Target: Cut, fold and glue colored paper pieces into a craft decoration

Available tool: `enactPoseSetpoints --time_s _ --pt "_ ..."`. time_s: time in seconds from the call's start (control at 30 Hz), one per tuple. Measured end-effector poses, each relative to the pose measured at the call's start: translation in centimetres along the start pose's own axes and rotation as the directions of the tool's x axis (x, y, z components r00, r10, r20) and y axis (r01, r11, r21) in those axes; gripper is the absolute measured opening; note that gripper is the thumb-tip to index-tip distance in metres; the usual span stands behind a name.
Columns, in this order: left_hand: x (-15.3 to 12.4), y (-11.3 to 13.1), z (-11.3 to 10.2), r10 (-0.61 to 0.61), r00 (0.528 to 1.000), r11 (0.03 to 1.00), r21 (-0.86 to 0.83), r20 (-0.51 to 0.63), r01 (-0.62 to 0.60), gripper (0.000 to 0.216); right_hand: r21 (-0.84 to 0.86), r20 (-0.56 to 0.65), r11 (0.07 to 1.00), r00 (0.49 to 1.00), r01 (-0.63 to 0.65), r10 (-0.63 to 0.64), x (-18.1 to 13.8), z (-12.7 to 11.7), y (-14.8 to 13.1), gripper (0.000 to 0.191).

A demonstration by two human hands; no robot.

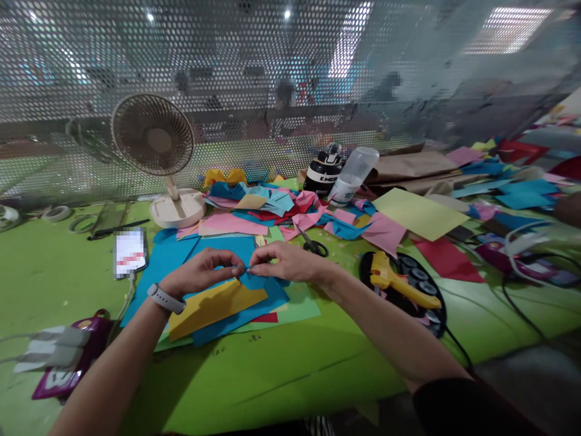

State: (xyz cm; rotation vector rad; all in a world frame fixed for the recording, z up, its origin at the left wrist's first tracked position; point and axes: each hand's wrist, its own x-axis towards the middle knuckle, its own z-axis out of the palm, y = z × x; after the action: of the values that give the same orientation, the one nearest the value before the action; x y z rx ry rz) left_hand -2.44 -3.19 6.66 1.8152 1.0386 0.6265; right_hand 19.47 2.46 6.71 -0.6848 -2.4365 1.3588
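My left hand (202, 271) and my right hand (284, 261) meet over the middle of the green table (281, 369). Both pinch a small folded blue paper piece (249, 277) between fingertips. The left wrist wears a white watch (166, 298). Under the hands lie large blue sheets (218, 248), a yellow sheet (213, 306) and a light green sheet (302, 306).
A white desk fan (157, 154) stands at the back left, a phone (129, 251) beside it. Scissors (313, 244), a heap of coloured paper scraps (272, 209), a black jar (323, 171), a clear cup (351, 175) and a yellow glue gun (399, 284) lie behind and right.
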Motion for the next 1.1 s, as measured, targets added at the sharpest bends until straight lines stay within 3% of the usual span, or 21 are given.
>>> enactPoseSetpoints --time_s 0.3,0.63,0.83,1.1 --pt "0.04 -0.28 0.02 0.000 1.000 0.999 0.045 0.006 0.000 0.029 0.017 -0.004 1.000 1.000 0.005 -0.005 0.07 0.14 0.03 0.024" --pt "0.13 -0.14 0.09 -0.017 0.999 0.998 -0.058 -0.037 0.015 0.030 0.015 -0.002 1.000 1.000 -0.022 0.023 -0.37 -0.45 -0.63 0.022" --pt "0.35 -0.06 0.53 0.013 0.997 0.997 0.073 -0.074 -0.008 0.026 -0.078 -0.016 0.997 1.000 -0.026 0.025 -0.46 -0.11 -0.73 0.019" --pt "0.16 -0.02 0.12 0.049 0.999 0.987 0.153 0.005 -0.049 0.023 -0.083 -0.037 0.995 0.998 -0.059 0.056 -0.42 -0.12 -0.64 0.019"
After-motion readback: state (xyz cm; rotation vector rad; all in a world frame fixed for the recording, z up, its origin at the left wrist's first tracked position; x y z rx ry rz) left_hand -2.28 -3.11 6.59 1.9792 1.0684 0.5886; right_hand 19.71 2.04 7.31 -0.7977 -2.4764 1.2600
